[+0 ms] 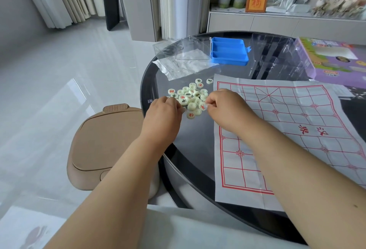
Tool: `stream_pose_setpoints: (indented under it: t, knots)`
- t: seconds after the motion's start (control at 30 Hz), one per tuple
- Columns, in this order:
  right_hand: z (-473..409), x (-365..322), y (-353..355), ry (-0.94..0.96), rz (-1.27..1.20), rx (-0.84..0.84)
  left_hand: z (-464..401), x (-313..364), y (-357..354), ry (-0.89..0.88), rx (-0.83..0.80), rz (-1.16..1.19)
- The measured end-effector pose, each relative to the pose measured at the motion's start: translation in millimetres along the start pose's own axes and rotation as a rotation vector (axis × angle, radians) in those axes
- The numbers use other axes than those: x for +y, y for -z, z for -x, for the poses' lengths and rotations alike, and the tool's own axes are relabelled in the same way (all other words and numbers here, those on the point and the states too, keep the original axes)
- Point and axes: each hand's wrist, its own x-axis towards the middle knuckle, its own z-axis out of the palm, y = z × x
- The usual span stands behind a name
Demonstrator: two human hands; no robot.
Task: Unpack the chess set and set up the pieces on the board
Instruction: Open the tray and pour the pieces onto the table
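On the round dark glass tabletop (190, 145), a heap of cream round chess pieces with red and black characters (191, 96) lies just beside the 9 o'clock edge of the creased white paper board with a red grid (287, 130). The left hand (164, 110) rests with curled fingers at the heap's 8 o'clock edge; whether it holds a piece cannot be told. The right hand (227, 106) pinches one piece at the heap's 4 o'clock side. An open blue plastic tray box with a clear lid (228, 51) sits at the heap's 1 o'clock, well apart.

Board (297, 130) bare and open to reach, piece pile (191, 96) crowding its left edge, blue case (229, 51) behind
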Motion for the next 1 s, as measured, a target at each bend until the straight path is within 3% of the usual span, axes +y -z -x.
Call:
stream_pose_setpoints:
  t: [0.2,0.43,0.57,0.7,1.0]
  knots:
    - [8.9,-3.7,3.3,-0.044,-0.013,-0.195,-0.7,4.5,0.8,0.058,-0.011,-0.040]
    - [7.5,-1.2,0.1,-0.066,-0.035,-0.090,-0.8,2.0,4.5,0.127,0.017,-0.079]
    - [2.3,-7.3,2.4,-0.031,-0.055,-0.035,-2.1,-0.4,6.1,0.049,0.110,0.109]
    - [0.0,-14.4,-4.1,-0.005,-0.026,-0.070,1.3,0.3,4.1,-0.128,0.058,0.096]
    - [-2.9,-20.8,-4.3,-0.008,0.039,-0.109,-2.9,-1.6,12.2,-0.040,-0.025,0.140]
